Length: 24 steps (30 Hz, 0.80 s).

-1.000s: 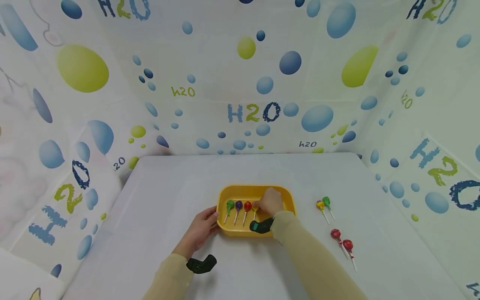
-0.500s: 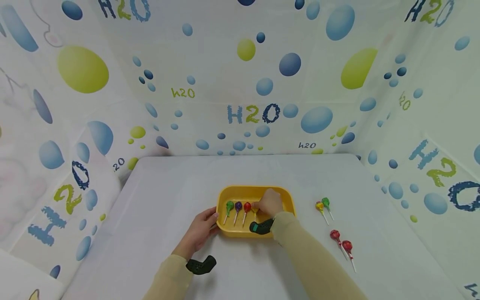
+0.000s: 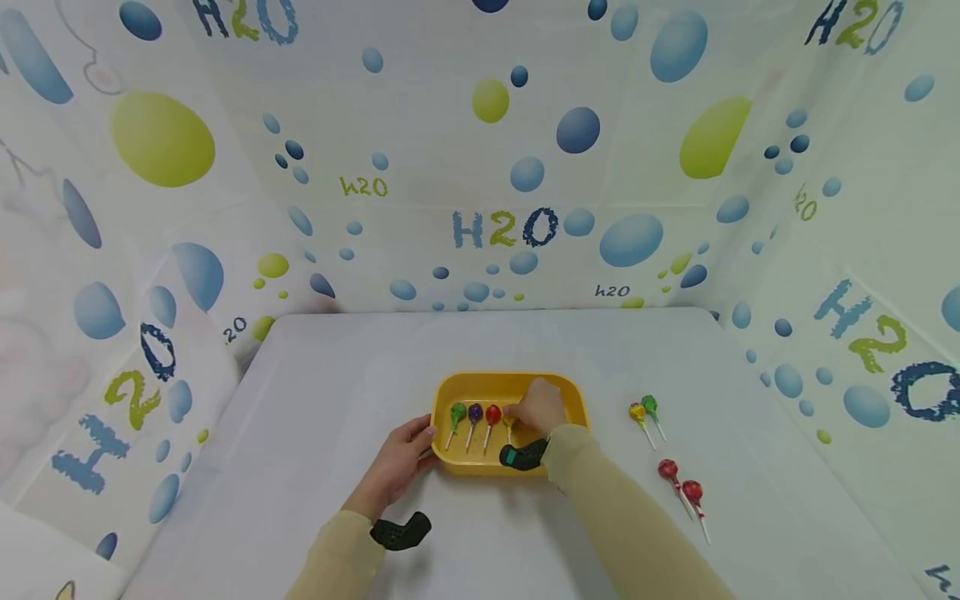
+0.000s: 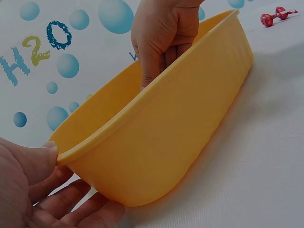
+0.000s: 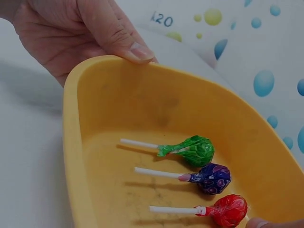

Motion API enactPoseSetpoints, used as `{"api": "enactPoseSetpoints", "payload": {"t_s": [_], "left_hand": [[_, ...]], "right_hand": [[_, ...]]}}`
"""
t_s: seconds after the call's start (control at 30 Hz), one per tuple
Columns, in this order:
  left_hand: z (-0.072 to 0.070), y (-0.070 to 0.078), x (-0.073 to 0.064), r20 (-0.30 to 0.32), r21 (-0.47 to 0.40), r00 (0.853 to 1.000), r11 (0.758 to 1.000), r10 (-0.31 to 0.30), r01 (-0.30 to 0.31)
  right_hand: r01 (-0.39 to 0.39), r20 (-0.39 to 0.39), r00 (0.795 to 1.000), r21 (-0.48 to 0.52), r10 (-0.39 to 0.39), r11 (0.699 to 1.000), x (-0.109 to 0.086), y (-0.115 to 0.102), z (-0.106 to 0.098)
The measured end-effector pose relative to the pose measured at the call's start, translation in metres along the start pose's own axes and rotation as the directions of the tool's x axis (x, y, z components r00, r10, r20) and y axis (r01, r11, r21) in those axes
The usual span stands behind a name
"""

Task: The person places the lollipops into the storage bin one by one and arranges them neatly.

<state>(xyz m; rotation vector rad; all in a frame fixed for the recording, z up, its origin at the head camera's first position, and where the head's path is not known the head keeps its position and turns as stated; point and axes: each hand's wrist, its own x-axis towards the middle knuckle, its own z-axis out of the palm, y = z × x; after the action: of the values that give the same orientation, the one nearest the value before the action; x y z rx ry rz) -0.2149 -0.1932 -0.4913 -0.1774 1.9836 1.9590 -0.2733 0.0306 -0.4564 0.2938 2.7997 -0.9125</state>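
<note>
A yellow plastic tray (image 3: 472, 468) stands on the white table. My left hand (image 3: 397, 461) grips its left end, thumb on the rim and fingers against the outside wall, as the left wrist view shows. Inside lies a row of wrapped lollipops: green (image 5: 197, 151), purple (image 5: 213, 179) and red (image 5: 229, 211), all with sticks towards me. My right hand (image 3: 542, 407) reaches into the tray just right of these. Its thumb and fingers pinch a yellow lollipop (image 3: 509, 422) at the candy end, partly covered by the fingers.
To the right of the tray, a yellow lollipop (image 3: 637, 412) and a green lollipop (image 3: 650, 406) lie side by side on the table. Nearer me are two red lollipops (image 3: 668, 471). Printed cloth (image 3: 420, 192) with bubbles and lettering surrounds the table at the back and sides.
</note>
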Motion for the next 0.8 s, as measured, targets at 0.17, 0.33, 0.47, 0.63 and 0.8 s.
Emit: {"api": "enactPoseSetpoints", "payload": {"t_s": [0.17, 0.33, 0.47, 0.63, 0.8], "left_hand": [[0.000, 0.000, 0.000, 0.003, -0.003, 1.000, 1.000, -0.002, 0.002], [0.001, 0.002, -0.002, 0.011, -0.005, 1.000, 1.000, 0.008, -0.008], [0.001, 0.003, -0.004, 0.013, 0.004, 1.000, 1.000, 0.013, -0.013], [0.002, 0.002, -0.002, 0.002, 0.009, 1.000, 1.000, 0.005, -0.005], [0.002, 0.000, 0.001, -0.009, 0.008, 1.000, 1.000, -0.001, 0.001]], "right_hand": [[0.021, -0.023, 0.999, -0.031, -0.022, 0.999, -0.001, 0.001, 0.000], [0.028, -0.021, 0.999, -0.009, -0.028, 1.000, 0.001, 0.004, 0.002], [0.027, -0.014, 1.000, 0.007, -0.027, 1.000, 0.001, 0.006, 0.002], [0.017, 0.004, 1.000, 0.026, -0.017, 1.000, 0.000, 0.007, -0.001], [-0.002, 0.035, 0.999, 0.075, -0.001, 0.997, 0.001, 0.012, -0.010]]}}
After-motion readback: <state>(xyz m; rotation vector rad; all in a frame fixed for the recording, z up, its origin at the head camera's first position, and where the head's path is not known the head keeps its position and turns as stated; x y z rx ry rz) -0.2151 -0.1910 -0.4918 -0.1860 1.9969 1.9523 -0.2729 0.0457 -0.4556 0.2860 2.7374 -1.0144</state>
